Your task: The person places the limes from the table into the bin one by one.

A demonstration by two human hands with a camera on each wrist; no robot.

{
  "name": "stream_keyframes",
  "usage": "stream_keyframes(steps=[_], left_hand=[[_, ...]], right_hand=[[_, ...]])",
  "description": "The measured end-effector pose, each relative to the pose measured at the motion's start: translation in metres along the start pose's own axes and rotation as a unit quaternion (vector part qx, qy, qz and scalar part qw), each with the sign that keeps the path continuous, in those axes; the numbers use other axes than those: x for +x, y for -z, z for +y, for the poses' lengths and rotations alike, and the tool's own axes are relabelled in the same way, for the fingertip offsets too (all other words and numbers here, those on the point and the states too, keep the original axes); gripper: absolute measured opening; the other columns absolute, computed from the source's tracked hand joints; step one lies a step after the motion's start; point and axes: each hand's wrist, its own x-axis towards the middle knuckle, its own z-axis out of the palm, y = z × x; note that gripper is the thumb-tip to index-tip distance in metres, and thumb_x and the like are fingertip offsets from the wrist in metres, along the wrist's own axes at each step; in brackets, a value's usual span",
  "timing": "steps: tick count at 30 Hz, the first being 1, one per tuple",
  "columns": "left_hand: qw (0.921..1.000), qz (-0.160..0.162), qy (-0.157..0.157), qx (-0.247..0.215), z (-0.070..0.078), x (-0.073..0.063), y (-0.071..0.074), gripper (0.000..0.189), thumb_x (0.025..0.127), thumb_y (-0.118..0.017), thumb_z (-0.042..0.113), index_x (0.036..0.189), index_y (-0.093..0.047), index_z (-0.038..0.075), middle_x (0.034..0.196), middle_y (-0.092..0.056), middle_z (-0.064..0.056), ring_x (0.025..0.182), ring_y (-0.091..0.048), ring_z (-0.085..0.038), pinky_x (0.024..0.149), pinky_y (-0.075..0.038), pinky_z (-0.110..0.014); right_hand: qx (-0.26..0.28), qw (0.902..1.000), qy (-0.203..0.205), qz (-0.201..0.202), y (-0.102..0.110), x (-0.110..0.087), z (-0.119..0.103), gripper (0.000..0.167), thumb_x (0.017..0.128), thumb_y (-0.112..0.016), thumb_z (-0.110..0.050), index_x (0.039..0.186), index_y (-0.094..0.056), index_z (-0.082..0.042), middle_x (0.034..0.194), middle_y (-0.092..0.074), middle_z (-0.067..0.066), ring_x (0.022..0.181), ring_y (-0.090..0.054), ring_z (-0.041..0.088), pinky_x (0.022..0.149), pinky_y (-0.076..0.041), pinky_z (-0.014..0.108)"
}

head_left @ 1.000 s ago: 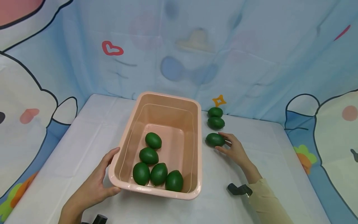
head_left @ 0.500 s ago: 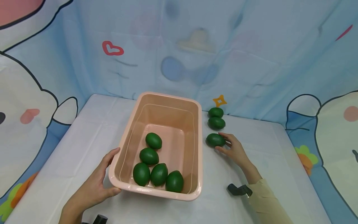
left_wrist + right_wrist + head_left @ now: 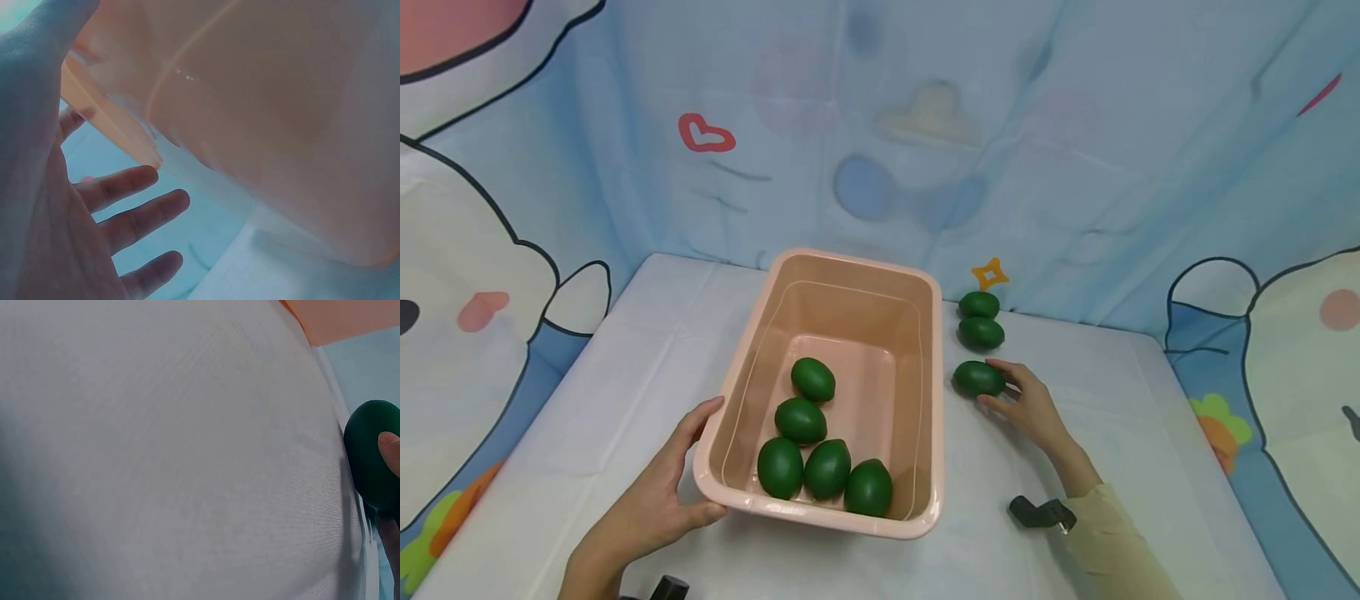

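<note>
So the green fruit (image 3: 978, 379) I'm watching is on the tabletop (image 3: 1120, 392), just right of the pink tub (image 3: 805, 521), lying on its side. Its long axis runs roughly left-right on my head feed, one end facing the tub's wall, the other tucked into the right grip (image 3: 1026, 408). That grip is holding it, thumb on the near side, fingers on the far side. There's only a thin strip of white cloth between fruit and tub, and a small gap beyond it before the second fruit (image 3: 981, 333), then the third fruit (image 3: 979, 304) right by the back edge. Way more room out to the right edge. Five other fruits (image 3: 827, 469) are in the tub, bunched toward its near end. My left grip (image 3: 662, 483) is spread wide around the tub's near left corner.
</note>
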Motion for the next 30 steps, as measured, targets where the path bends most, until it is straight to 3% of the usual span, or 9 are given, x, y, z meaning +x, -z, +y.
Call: stream_keyframes(steps=[7, 17, 27, 30], left_hand=[[1.0, -0.002, -0.004, -0.001, -0.002, 0.0, 0.0, 0.096, 0.076, -0.077, 0.033, 0.151, -0.018, 0.029, 0.15, -0.031, -0.005, 0.128, -0.033, 0.001, 0.093, -0.031, -0.071], [1.0, -0.002, 0.004, 0.001, 0.0, 0.0, 0.0, 0.096, 0.076, -0.077, 0.033, 0.151, -0.017, 0.031, 0.151, -0.03, -0.008, 0.129, -0.035, -0.004, 0.092, -0.035, -0.069], [0.9997, 0.006, -0.022, 0.011, -0.002, 0.001, 0.0, 0.1, 0.073, -0.079, 0.031, 0.152, -0.018, 0.027, 0.151, -0.031, -0.007, 0.128, -0.036, -0.001, 0.09, -0.037, -0.067], [0.9995, 0.006, -0.023, 0.02, -0.004, 0.001, 0.0, 0.101, 0.072, -0.08, 0.03, 0.152, -0.018, 0.026, 0.15, -0.032, -0.006, 0.129, -0.036, -0.001, 0.095, -0.041, -0.055]], right_hand=[[0.007, 1.0, 0.0, 0.004, 0.001, -0.003, 0.001, 0.068, 0.08, -0.076, -0.027, 0.139, -0.046, -0.01, 0.134, -0.047, 0.017, 0.123, -0.047, 0.038, 0.1, -0.043, 0.053], [0.001, 0.9997, 0.014, 0.019, 0.006, -0.004, -0.007, 0.066, 0.08, -0.076, -0.022, 0.138, -0.047, -0.008, 0.133, -0.047, 0.017, 0.123, -0.048, 0.038, 0.098, -0.045, 0.052], [-0.001, 0.9996, 0.017, 0.025, 0.011, -0.005, -0.021, 0.066, 0.08, -0.076, -0.022, 0.137, -0.048, -0.007, 0.131, -0.049, 0.017, 0.122, -0.049, 0.036, 0.097, -0.046, 0.051], [-0.001, 0.9995, 0.019, 0.027, 0.013, -0.006, -0.024, 0.066, 0.08, -0.076, -0.02, 0.137, -0.047, -0.006, 0.131, -0.049, 0.017, 0.121, -0.049, 0.037, 0.096, -0.046, 0.051]])
